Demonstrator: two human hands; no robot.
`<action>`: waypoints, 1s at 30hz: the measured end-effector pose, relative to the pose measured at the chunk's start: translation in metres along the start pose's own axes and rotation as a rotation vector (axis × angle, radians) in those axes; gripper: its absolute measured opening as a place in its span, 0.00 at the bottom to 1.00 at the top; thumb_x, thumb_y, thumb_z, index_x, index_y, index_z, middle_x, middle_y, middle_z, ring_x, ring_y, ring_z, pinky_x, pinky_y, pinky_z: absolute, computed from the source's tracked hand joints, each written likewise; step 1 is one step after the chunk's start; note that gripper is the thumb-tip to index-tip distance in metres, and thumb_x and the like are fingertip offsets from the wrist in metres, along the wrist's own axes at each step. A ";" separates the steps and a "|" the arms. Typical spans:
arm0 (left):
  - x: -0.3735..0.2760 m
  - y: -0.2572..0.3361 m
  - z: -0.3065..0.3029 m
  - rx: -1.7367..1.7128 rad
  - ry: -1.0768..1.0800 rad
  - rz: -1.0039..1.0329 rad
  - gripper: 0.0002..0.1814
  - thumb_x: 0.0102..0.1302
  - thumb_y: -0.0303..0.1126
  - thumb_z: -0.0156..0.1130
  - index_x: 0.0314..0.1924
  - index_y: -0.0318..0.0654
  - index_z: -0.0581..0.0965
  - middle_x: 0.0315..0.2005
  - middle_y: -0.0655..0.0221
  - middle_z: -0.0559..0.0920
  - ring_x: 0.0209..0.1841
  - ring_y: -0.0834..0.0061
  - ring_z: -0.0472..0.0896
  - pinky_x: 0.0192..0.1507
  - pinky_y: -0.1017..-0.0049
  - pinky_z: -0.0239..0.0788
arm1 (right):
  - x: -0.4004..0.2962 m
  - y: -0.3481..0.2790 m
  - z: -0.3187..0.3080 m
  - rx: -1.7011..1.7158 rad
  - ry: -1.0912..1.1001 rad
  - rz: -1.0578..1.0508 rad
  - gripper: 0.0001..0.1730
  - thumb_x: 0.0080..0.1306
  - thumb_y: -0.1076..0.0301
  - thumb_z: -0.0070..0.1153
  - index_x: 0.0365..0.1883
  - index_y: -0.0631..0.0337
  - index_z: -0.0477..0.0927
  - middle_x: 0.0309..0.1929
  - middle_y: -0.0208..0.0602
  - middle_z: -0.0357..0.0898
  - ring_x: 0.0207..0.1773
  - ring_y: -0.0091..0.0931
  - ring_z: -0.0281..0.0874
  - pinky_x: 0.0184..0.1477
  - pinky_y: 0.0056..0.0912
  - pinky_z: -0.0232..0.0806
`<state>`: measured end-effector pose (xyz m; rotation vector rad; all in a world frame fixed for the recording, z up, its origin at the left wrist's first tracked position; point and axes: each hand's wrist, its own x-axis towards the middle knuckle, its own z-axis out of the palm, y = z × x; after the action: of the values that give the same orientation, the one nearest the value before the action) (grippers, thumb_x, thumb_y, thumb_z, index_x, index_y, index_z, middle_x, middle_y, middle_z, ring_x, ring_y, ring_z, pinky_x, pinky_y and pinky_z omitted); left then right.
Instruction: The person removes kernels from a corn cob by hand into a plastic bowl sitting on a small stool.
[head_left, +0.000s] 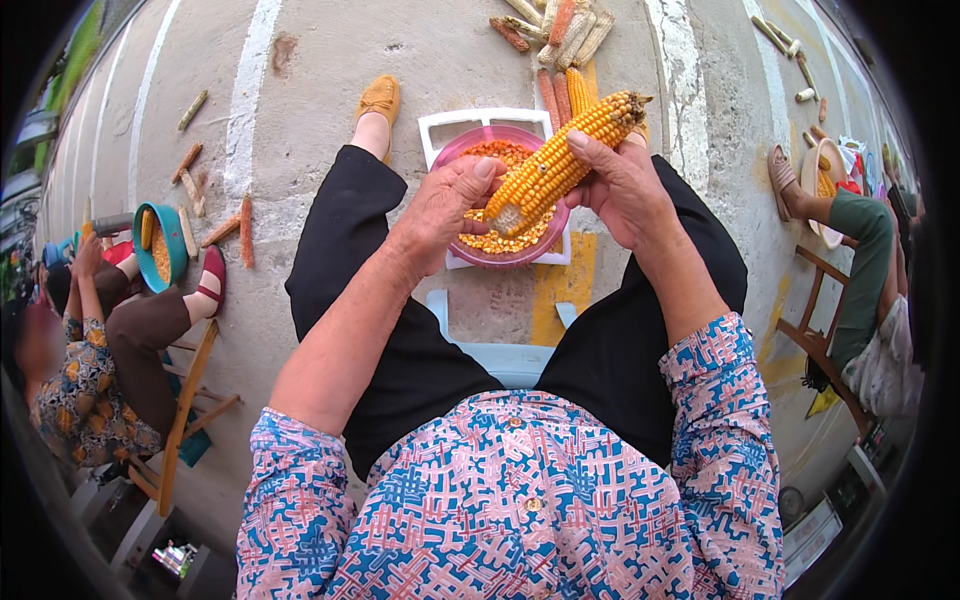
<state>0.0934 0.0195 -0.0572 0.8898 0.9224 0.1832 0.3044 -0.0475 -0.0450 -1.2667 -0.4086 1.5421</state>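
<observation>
My right hand (619, 187) grips a yellow ear of corn (559, 165), its thumb on top of the kernels. The ear slants over a pink plastic basin (506, 260), its dark, ragged end up to the right. A pale patch without kernels shows at its lower left end. There, my left hand (446, 206) has its thumb and curled fingers right beside the ear; whether they grip it is unclear. Loose orange and yellow corn kernels (495, 244) lie in the basin, which rests on a white plastic stool (487, 116) between my legs.
Past the basin lie reddish bare cobs (550, 97), another yellow ear (577, 91) and a cob pile (574, 37). A seated person (90, 375) at left has a teal basin (161, 247). Another person's leg (859, 247) and a wooden chair (814, 337) are at right.
</observation>
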 end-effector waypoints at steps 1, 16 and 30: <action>0.002 -0.006 -0.003 -0.102 -0.023 0.004 0.28 0.72 0.54 0.47 0.56 0.36 0.72 0.48 0.66 0.78 0.48 0.78 0.77 0.49 0.75 0.73 | 0.004 0.002 0.002 0.034 -0.010 0.019 0.17 0.67 0.62 0.57 0.47 0.65 0.71 0.38 0.37 0.79 0.33 0.23 0.80 0.24 0.21 0.73; 0.026 -0.024 0.004 -0.450 -0.114 0.215 0.23 0.68 0.36 0.59 0.58 0.32 0.69 0.44 0.66 0.79 0.44 0.81 0.80 0.44 0.80 0.76 | 0.042 0.013 0.025 0.209 0.152 0.122 0.14 0.67 0.62 0.56 0.43 0.64 0.75 0.36 0.34 0.79 0.32 0.22 0.80 0.24 0.20 0.71; 0.034 -0.030 0.004 -0.416 -0.248 0.083 0.27 0.67 0.37 0.59 0.62 0.36 0.64 0.47 0.69 0.77 0.45 0.83 0.78 0.39 0.82 0.74 | 0.044 0.025 0.004 0.049 0.188 0.104 0.16 0.68 0.56 0.55 0.42 0.60 0.74 0.32 0.30 0.78 0.26 0.19 0.75 0.20 0.18 0.65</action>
<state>0.1111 0.0144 -0.0989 0.5484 0.5862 0.3164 0.2936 -0.0182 -0.0846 -1.3987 -0.1854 1.4939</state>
